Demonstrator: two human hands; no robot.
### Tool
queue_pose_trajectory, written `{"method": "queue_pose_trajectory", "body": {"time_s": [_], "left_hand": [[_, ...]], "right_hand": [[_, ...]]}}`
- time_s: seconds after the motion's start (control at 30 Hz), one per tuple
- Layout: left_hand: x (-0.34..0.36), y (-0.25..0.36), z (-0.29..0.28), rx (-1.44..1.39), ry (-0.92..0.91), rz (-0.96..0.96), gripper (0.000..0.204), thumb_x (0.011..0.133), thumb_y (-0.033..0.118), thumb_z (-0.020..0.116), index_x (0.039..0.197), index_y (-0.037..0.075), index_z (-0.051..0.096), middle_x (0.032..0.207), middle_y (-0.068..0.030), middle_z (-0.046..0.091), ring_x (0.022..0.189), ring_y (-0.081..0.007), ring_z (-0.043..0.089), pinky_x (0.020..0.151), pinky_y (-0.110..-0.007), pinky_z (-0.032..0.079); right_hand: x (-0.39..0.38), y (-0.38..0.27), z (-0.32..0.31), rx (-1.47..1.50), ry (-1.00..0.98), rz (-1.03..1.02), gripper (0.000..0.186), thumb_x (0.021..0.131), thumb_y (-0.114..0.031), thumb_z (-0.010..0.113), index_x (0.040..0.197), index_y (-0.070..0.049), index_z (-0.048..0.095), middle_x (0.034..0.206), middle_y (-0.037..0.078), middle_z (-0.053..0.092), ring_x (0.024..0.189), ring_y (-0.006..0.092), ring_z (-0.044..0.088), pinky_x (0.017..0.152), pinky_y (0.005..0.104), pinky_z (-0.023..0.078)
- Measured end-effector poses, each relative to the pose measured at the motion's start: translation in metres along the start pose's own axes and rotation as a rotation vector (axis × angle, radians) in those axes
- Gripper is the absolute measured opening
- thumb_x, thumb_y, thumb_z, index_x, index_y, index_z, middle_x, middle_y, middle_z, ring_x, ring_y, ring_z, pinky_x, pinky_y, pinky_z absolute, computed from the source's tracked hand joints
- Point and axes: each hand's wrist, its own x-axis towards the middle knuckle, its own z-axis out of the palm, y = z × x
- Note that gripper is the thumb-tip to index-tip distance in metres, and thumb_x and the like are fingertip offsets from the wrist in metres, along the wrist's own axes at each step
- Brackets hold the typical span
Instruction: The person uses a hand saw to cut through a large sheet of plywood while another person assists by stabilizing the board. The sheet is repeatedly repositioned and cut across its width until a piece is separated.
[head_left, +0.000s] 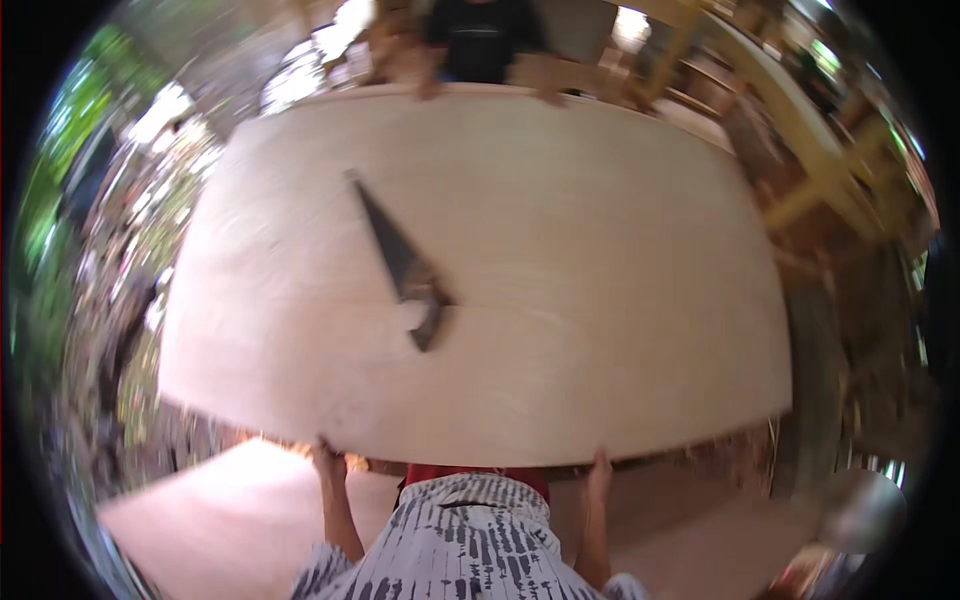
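A large pale plywood sheet (560, 260) fills the middle of the view, held level. My left hand (325, 462) grips its near edge from below, left of my body. At the same edge, further right, my right hand (600, 470) also grips the sheet. A hand saw (405, 262) with a dark blade and dark handle lies loose on top of the sheet, left of centre, its tip pointing away. At the far edge another person (480, 40) in a dark top holds the sheet with both hands.
A second pale board (230, 510) lies low at the left under the sheet. Yellow wooden framing (800, 130) stands at the right. Greenery and littered ground lie to the left. The picture is motion-blurred.
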Motion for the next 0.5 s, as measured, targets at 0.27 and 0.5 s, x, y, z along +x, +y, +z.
{"method": "queue_pose_trajectory", "body": {"time_s": [0.27,0.5], "left_hand": [[-0.040,0.023,0.082,-0.215,0.193,-0.093,0.044,0.111,0.020,0.053,0.149,0.003,0.041,0.145,-0.0205,0.056,0.131,-0.0391,0.058,0.113,-0.059,0.048],[-0.017,0.042,0.064,0.398,0.551,0.007,0.069,0.096,0.018,0.071,0.153,-0.001,0.038,0.155,-0.0204,0.046,0.146,-0.0368,0.044,0.114,-0.060,0.042]], "right_hand": [[0.009,-0.009,0.017,-1.439,0.377,-0.070,0.044,0.111,-0.038,0.053,0.099,0.000,0.070,0.089,0.011,0.069,0.076,0.0249,0.067,0.069,0.0382,0.054],[0.063,0.005,0.165,-1.163,0.196,-0.416,0.044,0.109,-0.034,0.056,0.128,0.005,0.065,0.122,0.020,0.070,0.111,0.0332,0.068,0.098,0.0454,0.053]]}}
